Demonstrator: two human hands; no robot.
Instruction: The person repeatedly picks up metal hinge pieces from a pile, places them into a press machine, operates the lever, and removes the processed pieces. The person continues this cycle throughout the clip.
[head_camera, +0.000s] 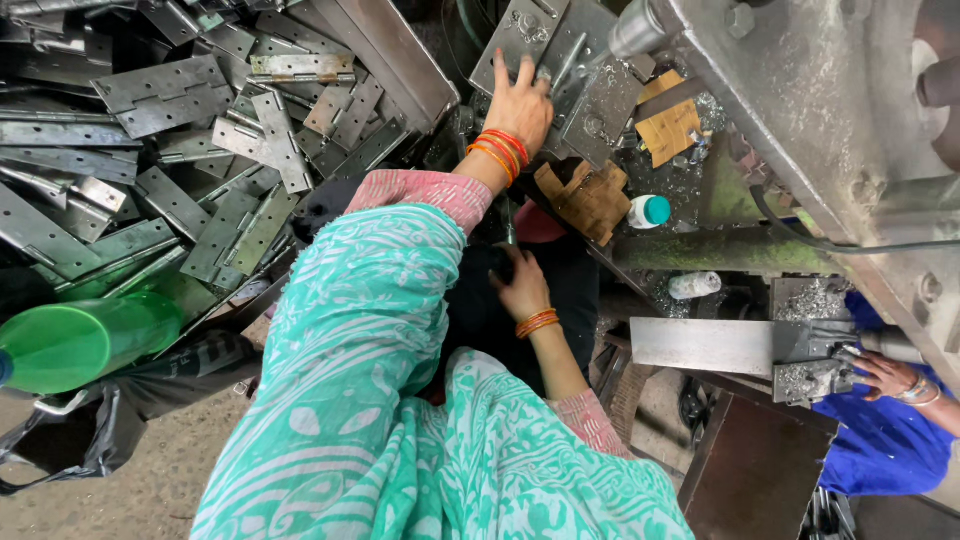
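Observation:
My left hand (520, 105), with red and orange bangles at the wrist, reaches up onto a grey metal hinge plate (545, 35) that lies on the machine bed; the fingers are laid over it and hold it down. Lower in the view, my right hand (525, 285), also wearing orange bangles, is curled on a dark object (495, 262) below the machine's edge. What that object is cannot be made out. My teal patterned garment (380, 400) with pink sleeves fills the bottom middle.
A heap of grey hinge plates (180, 150) covers the left. A green plastic bottle (80, 340) and a black bag (100, 420) lie below it. Cardboard scraps (590, 200), a small teal-capped bottle (650, 210) and the steel machine (850, 100) are on the right. Another person's hand (885, 375), in blue clothing, works at a vice-like fixture (810, 360).

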